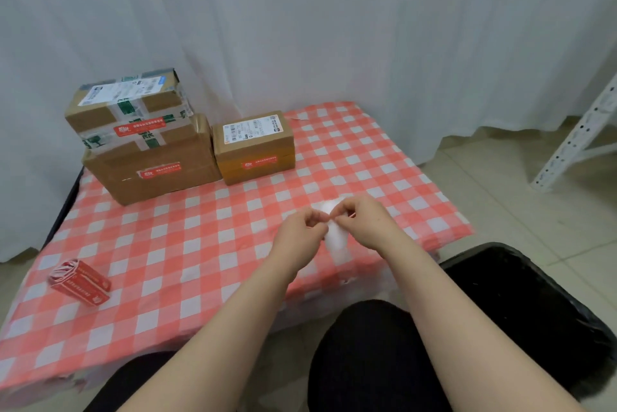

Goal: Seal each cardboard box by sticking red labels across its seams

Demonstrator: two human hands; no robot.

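Label pack (80, 283): red, on the checked cloth (187, 244), far left of the left hand.
Boxes (157, 168): beyond and left of both hands; two stacked, a small box (255, 147) beside them, each bearing a red label (158, 174).
Left hand (302, 234): fingers curled, pinching a white strip (337, 234).
Right hand (364, 221): pinching the same strip, fingertips close to the left's.
Bin (534, 311): black, right of the right arm.

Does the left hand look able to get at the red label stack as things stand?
Probably yes: only checked cloth lies between the left hand and the label stack, though it and the right hand are pinching white paper it would need to release.
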